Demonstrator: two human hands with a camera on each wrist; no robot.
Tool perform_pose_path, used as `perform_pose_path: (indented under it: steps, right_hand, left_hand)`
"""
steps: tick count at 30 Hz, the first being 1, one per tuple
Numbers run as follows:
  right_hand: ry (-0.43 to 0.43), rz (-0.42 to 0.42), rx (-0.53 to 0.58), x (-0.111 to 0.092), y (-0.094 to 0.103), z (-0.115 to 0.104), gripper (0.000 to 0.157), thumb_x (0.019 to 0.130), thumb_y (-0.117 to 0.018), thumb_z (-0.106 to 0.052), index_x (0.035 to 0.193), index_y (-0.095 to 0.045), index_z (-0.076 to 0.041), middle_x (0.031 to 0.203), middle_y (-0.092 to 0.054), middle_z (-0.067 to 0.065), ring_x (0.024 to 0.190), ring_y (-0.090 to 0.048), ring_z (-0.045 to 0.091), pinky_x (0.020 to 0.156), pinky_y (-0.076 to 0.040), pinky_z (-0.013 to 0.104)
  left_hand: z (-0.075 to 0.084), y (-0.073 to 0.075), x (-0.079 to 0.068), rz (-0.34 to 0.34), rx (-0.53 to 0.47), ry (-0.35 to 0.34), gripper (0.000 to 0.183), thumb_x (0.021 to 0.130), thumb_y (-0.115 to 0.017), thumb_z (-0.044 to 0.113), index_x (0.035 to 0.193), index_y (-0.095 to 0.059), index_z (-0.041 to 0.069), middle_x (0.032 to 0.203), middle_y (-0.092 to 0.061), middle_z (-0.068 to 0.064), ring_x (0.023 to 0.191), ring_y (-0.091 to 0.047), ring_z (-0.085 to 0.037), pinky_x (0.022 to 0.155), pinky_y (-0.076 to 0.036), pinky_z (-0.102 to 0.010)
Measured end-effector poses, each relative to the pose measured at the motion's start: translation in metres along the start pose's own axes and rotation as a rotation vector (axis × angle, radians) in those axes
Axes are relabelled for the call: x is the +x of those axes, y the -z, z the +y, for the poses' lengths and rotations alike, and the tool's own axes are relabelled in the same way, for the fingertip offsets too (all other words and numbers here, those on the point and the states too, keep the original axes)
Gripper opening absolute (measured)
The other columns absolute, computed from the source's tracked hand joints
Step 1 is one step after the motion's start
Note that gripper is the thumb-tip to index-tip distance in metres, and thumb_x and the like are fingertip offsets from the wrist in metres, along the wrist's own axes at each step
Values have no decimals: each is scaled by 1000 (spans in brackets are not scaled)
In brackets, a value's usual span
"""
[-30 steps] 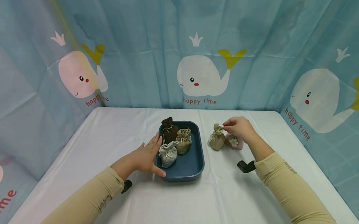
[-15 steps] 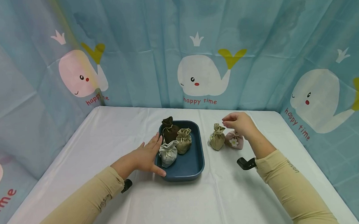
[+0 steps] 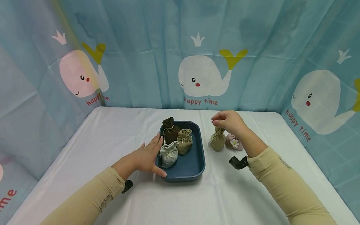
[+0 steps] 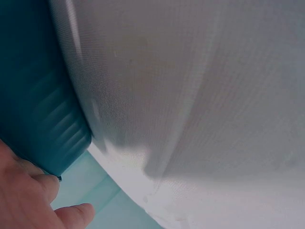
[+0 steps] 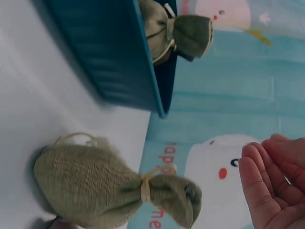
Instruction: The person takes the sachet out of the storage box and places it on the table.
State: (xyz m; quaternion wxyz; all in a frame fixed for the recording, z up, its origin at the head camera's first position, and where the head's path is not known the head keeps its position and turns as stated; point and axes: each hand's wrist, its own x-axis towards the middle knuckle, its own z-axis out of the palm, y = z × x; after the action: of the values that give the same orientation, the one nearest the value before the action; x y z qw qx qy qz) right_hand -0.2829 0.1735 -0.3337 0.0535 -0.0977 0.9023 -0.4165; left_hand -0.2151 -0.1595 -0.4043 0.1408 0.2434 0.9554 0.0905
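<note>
My left hand (image 3: 145, 158) rests spread along the left rim of a blue plastic tray (image 3: 198, 166); the left wrist view shows its fingers (image 4: 45, 186) at the tray's side. In the tray stand a dark brown pouch (image 3: 171, 134), an olive pouch (image 3: 184, 143) and a pale grey pouch (image 3: 169, 156). My right hand (image 3: 229, 121) hovers just above a khaki drawstring pouch (image 3: 218, 141) right of the tray. In the right wrist view, a gap separates its loosely bent fingers from that pouch's gathered neck (image 5: 167, 195). Beside it sits a pink pouch (image 3: 232, 137) with a white flower, partly hidden.
A white cloth (image 3: 179, 207) covers the table. Behind it hangs a blue curtain (image 3: 135, 77) printed with whales, also along both sides. A black wrist strap part (image 3: 239, 162) juts from the right sleeve, low over the cloth.
My right hand has let go of the khaki pouch's top, lifted up, then moved left over it. The left hand and the tray have stayed in place.
</note>
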Motion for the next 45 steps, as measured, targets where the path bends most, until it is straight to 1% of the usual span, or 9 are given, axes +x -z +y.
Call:
perform_pose_path:
  steps: [4,12,16,21,28,34,41,45]
  right_hand:
    - [1,-17,4,3,-7,-7,19,87,-63,-19,103,-68,-9,99,-68,8,91,-62,22,82,-48,37]
    - [19,-58,22,9,-20,-18,17,87,-63,-15,102,-68,-7,100,-67,9,94,-62,22,83,-49,35]
    - [23,-84,11,14,-26,-21,16,87,-63,-14,100,-69,-8,99,-67,8,94,-62,21,83,-49,36]
    - [29,-122,-34,22,-35,-22,17,86,-64,-14,101,-69,-7,99,-67,7,92,-62,20,82,-49,37]
    - [56,-172,-125,32,-47,-20,24,85,-65,-14,107,-68,-5,101,-67,5,92,-61,20,81,-48,38]
    - [77,-232,-143,34,-54,-23,20,84,-66,-11,104,-69,-8,99,-67,5,90,-62,18,81,-49,37]
    - [124,-250,-210,36,-62,-27,22,82,-68,-11,104,-69,-9,95,-68,4,90,-61,17,80,-50,34]
    - [129,-263,-230,38,-65,-27,24,81,-69,-11,105,-69,-9,94,-67,4,89,-61,17,79,-50,33]
  left_hand:
    - [1,0,0,0,-7,4,133,57,-62,77,146,8,7,151,16,-11,139,7,-24,105,-11,-59]
    - [3,1,-1,9,-7,-13,134,57,-63,76,146,6,4,152,14,-14,139,6,-26,104,-11,-61]
    - [2,1,-1,2,-5,-7,134,57,-63,77,146,8,5,151,14,-13,140,6,-26,104,-11,-60]
    - [2,0,0,-2,4,6,135,56,-61,78,146,9,7,151,16,-12,140,6,-25,105,-11,-59]
    - [4,2,-1,-3,-7,-11,134,57,-61,77,146,7,5,151,15,-13,140,5,-27,104,-11,-61]
    - [2,1,0,-8,4,-2,135,56,-60,78,146,8,6,151,16,-13,140,6,-26,104,-11,-61]
    - [0,0,1,-7,4,2,136,55,-59,80,146,9,7,151,17,-11,140,6,-26,104,-11,-60]
    - [-1,-1,1,-6,7,3,135,55,-59,80,146,10,7,151,18,-11,140,6,-26,105,-11,-59]
